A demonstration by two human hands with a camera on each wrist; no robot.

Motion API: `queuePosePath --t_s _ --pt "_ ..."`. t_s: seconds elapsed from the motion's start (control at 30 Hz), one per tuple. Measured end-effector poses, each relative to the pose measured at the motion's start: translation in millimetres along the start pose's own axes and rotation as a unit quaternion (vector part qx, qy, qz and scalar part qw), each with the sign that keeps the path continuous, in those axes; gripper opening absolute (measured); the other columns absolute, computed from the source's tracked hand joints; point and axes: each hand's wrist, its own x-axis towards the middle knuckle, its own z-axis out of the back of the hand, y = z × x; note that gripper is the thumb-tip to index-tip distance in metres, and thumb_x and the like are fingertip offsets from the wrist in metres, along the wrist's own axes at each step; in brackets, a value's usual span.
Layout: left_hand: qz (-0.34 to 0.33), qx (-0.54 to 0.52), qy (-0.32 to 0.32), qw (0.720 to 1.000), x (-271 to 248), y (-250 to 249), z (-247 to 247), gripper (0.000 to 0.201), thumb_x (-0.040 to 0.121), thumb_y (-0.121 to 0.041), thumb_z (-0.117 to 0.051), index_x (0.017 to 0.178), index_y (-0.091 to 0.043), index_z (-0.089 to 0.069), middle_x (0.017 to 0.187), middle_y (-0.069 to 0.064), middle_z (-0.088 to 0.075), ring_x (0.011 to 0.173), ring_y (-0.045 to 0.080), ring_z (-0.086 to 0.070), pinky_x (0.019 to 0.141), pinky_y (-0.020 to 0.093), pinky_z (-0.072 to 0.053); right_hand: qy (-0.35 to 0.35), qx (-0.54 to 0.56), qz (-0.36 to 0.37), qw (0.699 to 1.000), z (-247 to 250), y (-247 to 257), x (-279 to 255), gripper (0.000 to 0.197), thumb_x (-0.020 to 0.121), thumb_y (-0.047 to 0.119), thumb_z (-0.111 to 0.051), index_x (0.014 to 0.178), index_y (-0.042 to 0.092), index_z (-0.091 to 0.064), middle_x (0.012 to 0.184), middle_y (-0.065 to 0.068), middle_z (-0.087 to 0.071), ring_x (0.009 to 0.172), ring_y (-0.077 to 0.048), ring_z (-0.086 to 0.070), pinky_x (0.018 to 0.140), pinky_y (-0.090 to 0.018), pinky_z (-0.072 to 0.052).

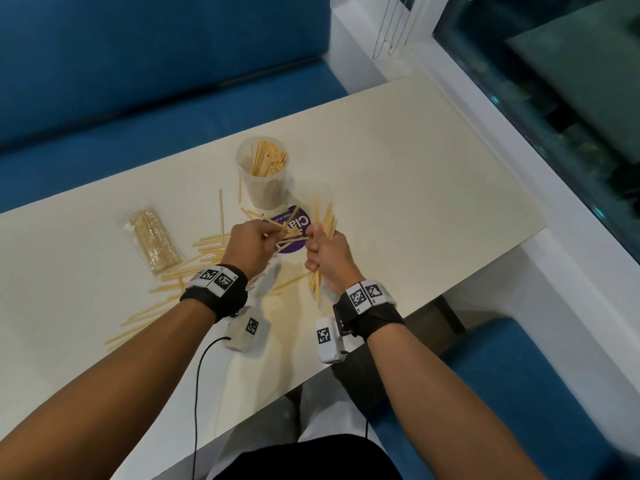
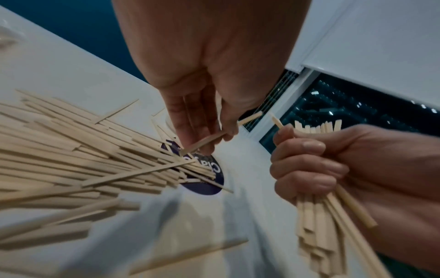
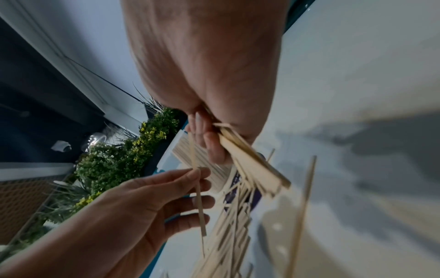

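littering cream table (image 1: 398,185) by bench (image 1: 138,64): sticks (image 1: 211,241)

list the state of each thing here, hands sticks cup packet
left hand, pinches a single stick
right hand, grips a bundle of sticks in a fist
loose sticks, scattered flat on the table
cup, upright, open, partly filled with sticks
packet, lying flat on the table, sticks inside
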Motion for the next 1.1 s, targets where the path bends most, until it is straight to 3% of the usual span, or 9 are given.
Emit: queuePosePath --t_s 0.17,0.33,0.4,0.5,0.6,0.7,0.87,0.97,1.1 --pt "0.066 -0.081 -0.014 0.994 7 -14 6 0.021 0.09 -0.025 -0.077 0.106 -0.011 -0.079 0.085 0.003 -0.074 0.069 0.017 -0.07 0.077 0.032 -0.059 -0.044 0.079 0.02 0.996 -3 29 13 0.038 0.104 0.044 -0.057 0.104 0.007 -0.064 0.061 0.005 -0.04 0.045 -0.008 -0.033 0.042 -0.024 -0.028" --pt "0.073 -0.183 0.023 0.98 6 -43 10 0.02 0.085 -0.018 -0.082 0.103 -0.014 -0.074 0.082 0.007 -0.076 0.066 0.014 -0.072 0.065 0.024 -0.059 0.036 -0.015 0.02 0.999 -11 47 10 0.049 0.092 0.039 -0.078 0.108 -0.006 -0.068 0.064 -0.001 -0.065 0.043 -0.008 -0.052 0.039 -0.021 -0.035" --pt "0.083 -0.205 0.016 0.975 7 -51 10 0.017 0.084 -0.017 -0.082 0.099 -0.013 -0.074 0.083 0.006 -0.077 0.068 0.015 -0.072 0.068 0.028 -0.06 0.04 -0.048 0.024 0.998 -15 53 10 0.043 0.097 0.038 -0.072 0.104 -0.004 -0.069 0.069 -0.005 -0.071 0.048 -0.012 -0.063 0.041 -0.023 -0.045" --pt "0.1 -0.248 0.015 0.964 6 -60 13 0.015 0.085 -0.017 -0.081 0.099 -0.014 -0.077 0.089 0.004 -0.079 0.081 0.021 -0.075 0.08 0.036 -0.062 0.014 -0.105 0.06 0.993 -16 61 15 0.038 0.105 0.044 -0.057 0.096 0.01 -0.073 0.08 -0.002 -0.077 0.075 -0.02 -0.076 0.068 -0.037 -0.064" --pt "0.148 -0.341 0.005 0.928 5 -63 14 0.019 0.089 -0.015 -0.076 0.107 -0.009 -0.071 0.098 0.008 -0.078 0.096 0.031 -0.074 0.091 0.041 -0.059 -0.021 -0.157 0.117 0.98 -14 78 14 0.045 0.107 0.049 -0.046 0.082 0.017 -0.064 0.068 0.003 -0.066 0.067 -0.017 -0.065 0.069 -0.038 -0.057" --pt "0.173 -0.41 -0.001 0.896 6 -67 18 0.023 0.093 -0.015 -0.071 0.114 -0.006 -0.069 0.104 0.012 -0.077 0.097 0.032 -0.071 0.093 0.041 -0.058 -0.02 -0.202 0.172 0.964 -13 100 11 0.047 0.109 0.051 -0.039 0.084 0.016 -0.059 0.068 0.005 -0.058 0.059 -0.01 -0.056 0.061 -0.026 -0.047" --pt "0.131 -0.38 -0.008 0.916 6 -78 18 0.019 0.086 -0.014 -0.079 0.105 -0.013 -0.077 0.099 0.01 -0.078 0.092 0.027 -0.073 0.089 0.037 -0.059 0.033 -0.233 0.16 0.959 -13 116 16 0.052 0.107 0.055 -0.039 0.115 0.007 -0.057 0.099 -0.002 -0.065 0.087 -0.015 -0.064 0.067 -0.024 -0.047" --pt "0.165 -0.38 -0.041 0.909 8 -80 8 0.016 0.094 -0.021 -0.072 0.107 -0.011 -0.073 0.099 0.009 -0.076 0.09 0.026 -0.073 0.089 0.041 -0.06 0.038 -0.219 0.192 0.956 -16 122 14 0.054 0.11 0.05 -0.036 0.096 0.005 -0.064 0.082 0.0 -0.066 0.077 -0.013 -0.064 0.07 -0.024 -0.047" --pt "0.267 -0.474 0.006 0.839 8 -90 5 0.037 0.107 -0.032 -0.048 0.119 0.0 -0.063 0.109 0.02 -0.069 0.093 0.029 -0.07 0.094 0.045 -0.058 0.075 -0.116 0.223 0.965 -26 134 2 0.047 0.11 0.043 -0.044 0.079 0.01 -0.055 0.059 0.004 -0.055 0.055 -0.012 -0.055 0.061 -0.027 -0.049"
